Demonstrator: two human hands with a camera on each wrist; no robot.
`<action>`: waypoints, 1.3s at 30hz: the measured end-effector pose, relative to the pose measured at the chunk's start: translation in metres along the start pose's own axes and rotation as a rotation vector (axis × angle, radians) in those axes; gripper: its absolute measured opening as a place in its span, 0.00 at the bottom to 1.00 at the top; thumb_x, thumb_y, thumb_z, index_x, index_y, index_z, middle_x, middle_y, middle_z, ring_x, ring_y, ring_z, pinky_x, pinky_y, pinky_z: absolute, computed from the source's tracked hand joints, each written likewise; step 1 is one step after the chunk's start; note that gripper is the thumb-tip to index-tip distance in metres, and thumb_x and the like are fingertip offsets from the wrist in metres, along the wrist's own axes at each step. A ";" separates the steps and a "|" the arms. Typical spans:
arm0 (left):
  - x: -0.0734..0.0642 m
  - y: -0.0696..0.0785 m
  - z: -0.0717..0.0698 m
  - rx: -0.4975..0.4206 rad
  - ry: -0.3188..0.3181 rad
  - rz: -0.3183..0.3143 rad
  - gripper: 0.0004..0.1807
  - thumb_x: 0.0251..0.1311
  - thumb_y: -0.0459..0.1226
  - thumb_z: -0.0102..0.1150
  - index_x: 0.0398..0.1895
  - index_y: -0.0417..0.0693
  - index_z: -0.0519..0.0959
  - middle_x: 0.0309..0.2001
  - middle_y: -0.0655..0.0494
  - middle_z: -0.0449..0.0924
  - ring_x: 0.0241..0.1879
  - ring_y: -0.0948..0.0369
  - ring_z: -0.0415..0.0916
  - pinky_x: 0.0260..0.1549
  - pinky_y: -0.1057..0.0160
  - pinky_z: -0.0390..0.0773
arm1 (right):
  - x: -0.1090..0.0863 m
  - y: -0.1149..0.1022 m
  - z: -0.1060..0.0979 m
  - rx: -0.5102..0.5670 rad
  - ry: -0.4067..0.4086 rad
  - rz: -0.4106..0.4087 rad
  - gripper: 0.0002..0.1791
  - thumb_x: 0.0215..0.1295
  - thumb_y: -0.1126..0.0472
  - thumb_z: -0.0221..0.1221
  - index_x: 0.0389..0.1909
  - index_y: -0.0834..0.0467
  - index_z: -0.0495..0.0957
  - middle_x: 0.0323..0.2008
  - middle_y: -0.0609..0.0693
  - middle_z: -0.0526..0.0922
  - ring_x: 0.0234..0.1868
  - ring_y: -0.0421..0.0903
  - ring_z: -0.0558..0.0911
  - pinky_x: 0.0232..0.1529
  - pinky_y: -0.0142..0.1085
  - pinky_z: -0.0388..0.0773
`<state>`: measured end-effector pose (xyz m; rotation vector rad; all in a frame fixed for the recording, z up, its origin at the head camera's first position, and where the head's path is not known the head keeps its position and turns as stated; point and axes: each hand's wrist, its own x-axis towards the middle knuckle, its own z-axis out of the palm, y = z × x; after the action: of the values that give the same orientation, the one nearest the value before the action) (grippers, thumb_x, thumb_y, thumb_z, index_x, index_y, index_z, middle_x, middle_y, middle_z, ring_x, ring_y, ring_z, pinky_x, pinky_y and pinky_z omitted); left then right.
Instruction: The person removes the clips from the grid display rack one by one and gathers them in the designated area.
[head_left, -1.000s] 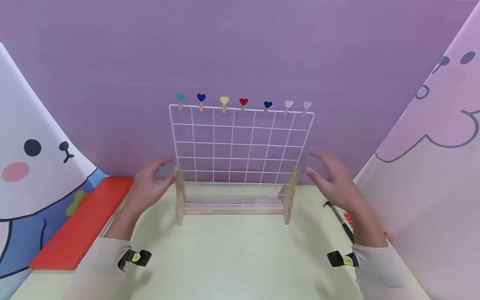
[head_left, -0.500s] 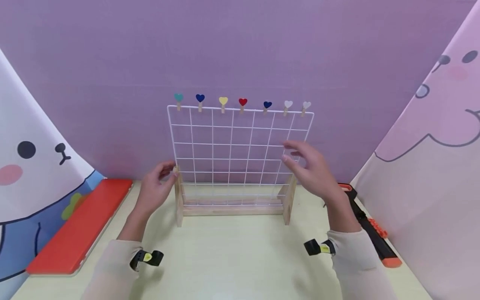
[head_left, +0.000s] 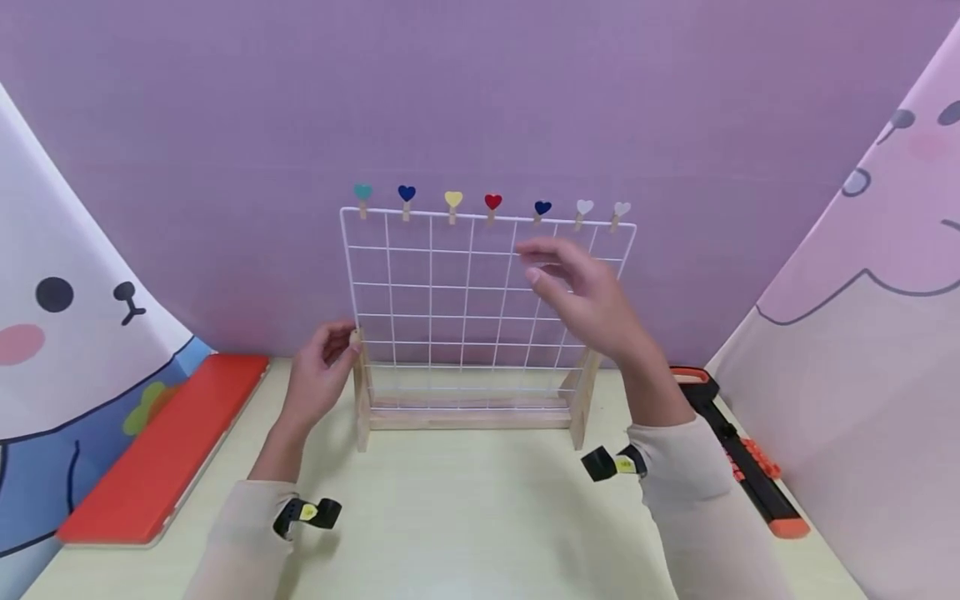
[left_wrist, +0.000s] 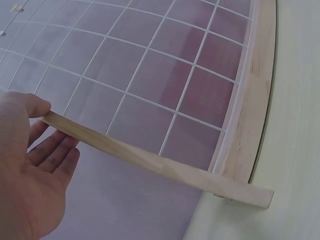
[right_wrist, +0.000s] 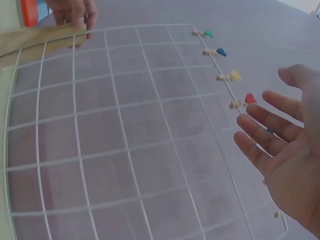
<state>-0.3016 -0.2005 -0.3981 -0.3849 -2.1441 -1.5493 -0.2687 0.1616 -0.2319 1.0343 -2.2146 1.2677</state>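
A white wire grid [head_left: 470,250] stands upright in a wooden stand [head_left: 468,419] on the table. Along its top edge sit several small heart-topped clothespins, including a teal one [head_left: 363,192], a yellow one [head_left: 453,198] and a red one [head_left: 492,202]. My left hand [head_left: 318,371] pinches the top end of the stand's left upright [left_wrist: 150,159], thumb on one side and fingers on the other. Raised before the grid's upper right part, my right hand [head_left: 585,292] holds nothing; its fingers [right_wrist: 270,120] are spread near the red clothespin and partly cover the ones beyond.
A flat red case [head_left: 172,450] lies on the table at the left. To the right, a black and orange tool [head_left: 750,467] with small orange pieces lies partly behind the right forearm. A purple backdrop [head_left: 480,100] rises close behind the grid.
My left hand has moved in and taken hold of the left upright's top. My right hand has moved left and up, from beside the grid to in front of it.
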 end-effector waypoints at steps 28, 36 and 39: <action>-0.003 -0.008 0.001 -0.078 0.016 -0.010 0.21 0.73 0.33 0.58 0.64 0.32 0.73 0.60 0.34 0.80 0.53 0.76 0.76 0.57 0.84 0.74 | 0.068 -0.029 0.023 0.282 0.081 -0.020 0.14 0.75 0.66 0.56 0.57 0.67 0.79 0.55 0.66 0.82 0.54 0.52 0.84 0.62 0.40 0.83; -0.004 -0.006 0.000 -0.071 0.009 -0.017 0.22 0.73 0.34 0.59 0.65 0.32 0.72 0.60 0.34 0.79 0.54 0.73 0.76 0.57 0.84 0.74 | 0.088 -0.043 0.028 0.325 0.071 0.030 0.14 0.75 0.64 0.56 0.55 0.65 0.80 0.53 0.59 0.84 0.55 0.54 0.84 0.63 0.45 0.82; -0.004 -0.007 -0.001 -0.061 0.010 -0.026 0.22 0.74 0.34 0.58 0.66 0.33 0.72 0.61 0.35 0.79 0.56 0.69 0.76 0.57 0.84 0.74 | 0.096 -0.046 0.030 0.331 0.068 0.044 0.13 0.76 0.64 0.57 0.56 0.65 0.80 0.53 0.57 0.84 0.56 0.53 0.83 0.63 0.42 0.83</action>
<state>-0.3012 -0.2033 -0.4059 -0.3699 -2.1067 -1.6307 -0.2960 0.0820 -0.1600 1.0431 -2.0302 1.7038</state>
